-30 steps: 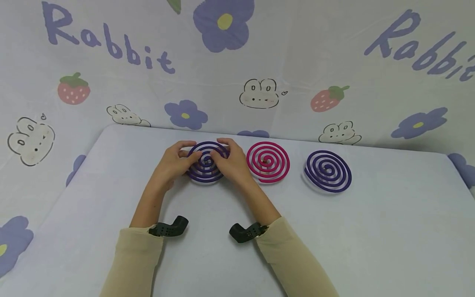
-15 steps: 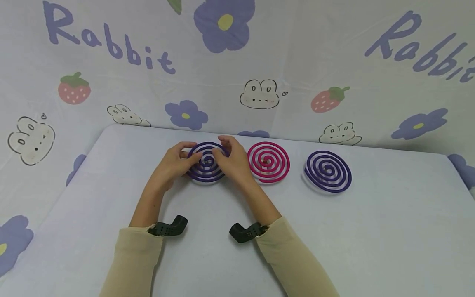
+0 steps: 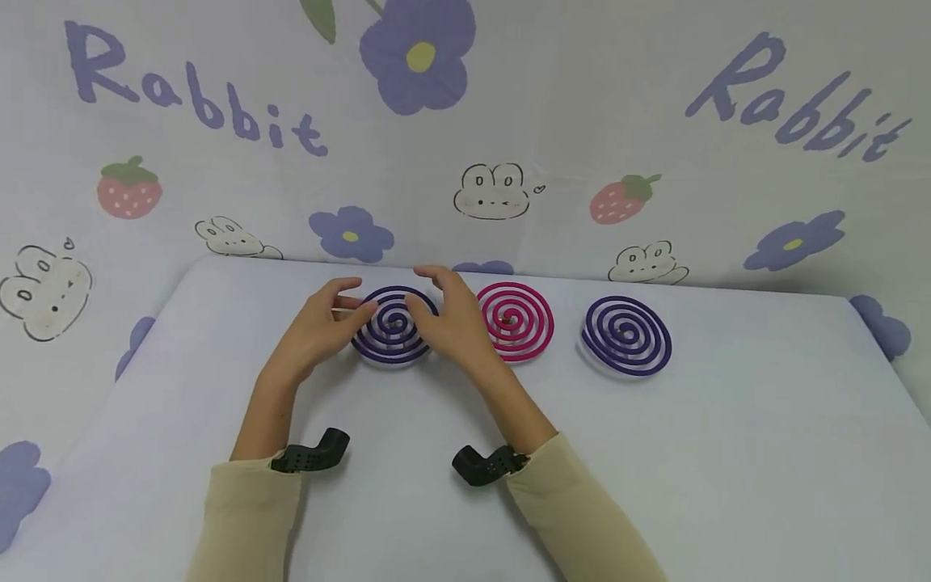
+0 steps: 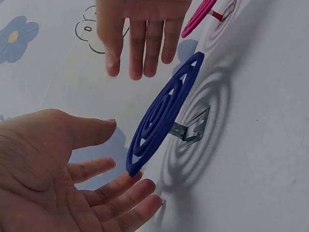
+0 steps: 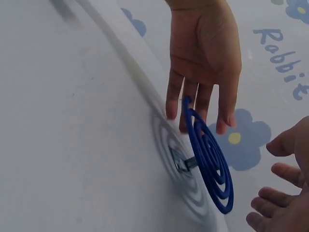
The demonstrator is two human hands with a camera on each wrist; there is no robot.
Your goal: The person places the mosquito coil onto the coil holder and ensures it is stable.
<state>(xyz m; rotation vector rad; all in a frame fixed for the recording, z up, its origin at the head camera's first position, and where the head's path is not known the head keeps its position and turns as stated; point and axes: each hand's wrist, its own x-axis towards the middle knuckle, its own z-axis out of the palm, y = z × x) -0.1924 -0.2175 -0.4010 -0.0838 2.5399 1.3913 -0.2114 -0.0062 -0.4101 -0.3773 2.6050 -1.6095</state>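
A dark purple-blue mosquito coil (image 3: 393, 323), shaped as a flat spiral, stands level on a small metal stand (image 4: 197, 129) at the left of the row. My left hand (image 3: 320, 327) is at its left side, fingers spread and loosely bent. In the left wrist view a fingertip overlaps the coil's lower rim; I cannot tell whether they touch. On the other side is my right hand (image 3: 454, 323), fingers relaxed, its thumb over the coil's edge in the head view. The right wrist view shows this hand (image 5: 285, 188) apart from the coil.
A pink mosquito coil (image 3: 534, 319) stands just right of my right hand. Farther right is another purple-blue coil (image 3: 658, 335), slightly tilted. All are on a white table (image 3: 764, 420) before a printed cloth backdrop (image 3: 553, 105). Each wrist wears a black band (image 3: 313, 457).
Both hands have loosened from the left coil, the left drawing away to the left. The head view has shifted slightly. The coils appear to stand where they did.
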